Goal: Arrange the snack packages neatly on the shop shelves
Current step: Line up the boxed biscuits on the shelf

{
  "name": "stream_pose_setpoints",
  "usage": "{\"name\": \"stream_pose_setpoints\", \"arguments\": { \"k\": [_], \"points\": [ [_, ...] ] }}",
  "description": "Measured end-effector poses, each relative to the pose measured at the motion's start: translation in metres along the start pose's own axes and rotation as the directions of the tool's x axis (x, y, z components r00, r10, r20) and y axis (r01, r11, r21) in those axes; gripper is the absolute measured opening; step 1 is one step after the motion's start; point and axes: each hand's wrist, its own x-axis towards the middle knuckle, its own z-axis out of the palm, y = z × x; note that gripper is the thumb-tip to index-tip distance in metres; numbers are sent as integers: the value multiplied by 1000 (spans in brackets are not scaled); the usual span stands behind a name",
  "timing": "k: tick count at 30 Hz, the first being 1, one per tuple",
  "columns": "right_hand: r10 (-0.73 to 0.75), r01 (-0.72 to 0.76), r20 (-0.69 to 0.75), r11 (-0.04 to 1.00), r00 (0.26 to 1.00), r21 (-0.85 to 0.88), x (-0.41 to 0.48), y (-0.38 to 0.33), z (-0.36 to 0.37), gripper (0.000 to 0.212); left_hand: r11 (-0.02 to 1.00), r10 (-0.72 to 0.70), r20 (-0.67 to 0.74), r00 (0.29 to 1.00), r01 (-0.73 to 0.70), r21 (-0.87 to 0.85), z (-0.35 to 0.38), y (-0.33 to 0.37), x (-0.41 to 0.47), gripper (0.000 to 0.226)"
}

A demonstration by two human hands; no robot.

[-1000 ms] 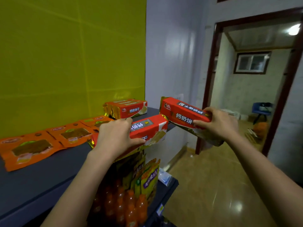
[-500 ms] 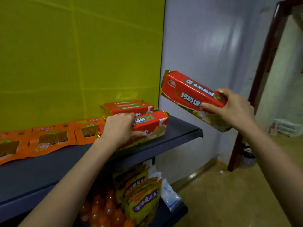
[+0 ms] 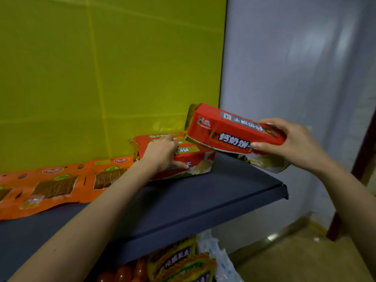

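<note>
Now the left hand (image 3: 162, 152) presses a red biscuit pack (image 3: 195, 159) near the shelf (image 3: 203, 200) back edge; the right hand (image 3: 289, 143) grips another red pack (image 3: 227, 131) above its right corner.

L hand (image 3: 162, 154) + shelf pack (image 3: 191, 159) now back against rear pack; R-hand pack (image 3: 227, 131) lower, nearer shelf

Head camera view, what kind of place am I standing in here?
Most likely a small shop. A dark shelf carries orange snack packets laid in a row and red biscuit packs, with more packaged snacks on the shelf below.
</note>
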Motion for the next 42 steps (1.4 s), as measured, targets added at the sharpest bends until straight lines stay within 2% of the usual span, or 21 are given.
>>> {"name": "stream_pose_setpoints", "arguments": {
  "k": [3,7,10,12,14,16,18,19,21,24,25,26,28,29,30,31,32,34,38,40,42],
  "points": [
    [-27,19,133,998,991,61,12,14,9,66,1000,-19,10,1000,19,-14,7,-2,7,73],
    [-87,53,309,992,947,117,23,26,30,62,996,-52,-79,995,46,-76,11,-5,13,46],
    [-130,83,419,988,899,128,30,31,51,58,999,1,-46,999,-3,-42,7,-16,17,41],
    [-157,108,480,986,863,127,36,30,66,59,992,-66,-112,992,53,-111,-1,-25,11,42],
    [-187,156,509,982,840,103,42,29,81,67,945,-228,-189,955,170,-279,-9,-32,-1,42],
    [-220,227,503,973,836,47,48,27,95,73,852,-386,-185,904,273,-446,-12,-36,-16,39],
    [-267,305,471,952,841,-5,53,24,108,74,703,-514,-106,851,346,-621,-12,-36,-30,40],
    [-303,355,450,934,840,-33,56,24,113,75,648,-541,-77,838,356,-673,-9,-35,-38,41],
    [-386,459,390,881,836,-112,59,24,123,74,612,-551,-77,831,341,-713,2,-31,-58,42],
    [-461,502,221,842,860,-197,59,26,133,71,479,-616,-22,787,353,-804,17,-28,-72,41],
    [-453,479,168,858,875,-185,57,27,136,75,388,-643,35,765,364,-846,20,-29,-65,41],
    [-411,424,120,897,904,-123,54,29,139,82,255,-660,105,744,354,-900,23,-31,-61,44],
    [-198,180,76,963,977,199,48,32,142,93,21,-633,213,744,292,-956,27,-31,-61,52],
    [-63,19,92,909,994,417,45,34,143,92,-52,-615,269,741,302,-952,29,-27,-59,52],
    [55,-126,136,790,989,600,43,36,144,87,-99,-612,307,729,314,-944,26,-16,-56,49],
    [145,-247,203,665,968,705,42,37,145,79,-160,-642,345,684,321,-934,26,-6,-51,42],
    [202,-342,276,570,940,747,43,40,147,71,-179,-648,343,680,301,-937,29,1,-58,37],
    [240,-447,377,476,895,758,46,44,154,58,-164,-658,295,693,250,-954,38,5,-63,36],
    [290,-482,387,471,876,739,51,39,161,48,-194,-708,296,641,227,-954,42,3,-55,39],
    [301,-489,386,477,872,731,53,38,161,45,-181,-708,286,646,226,-957,42,5,-57,43],
    [300,-490,389,472,871,733,55,39,163,45,-168,-720,281,635,234,-958,45,2,-60,71]
  ]
}}
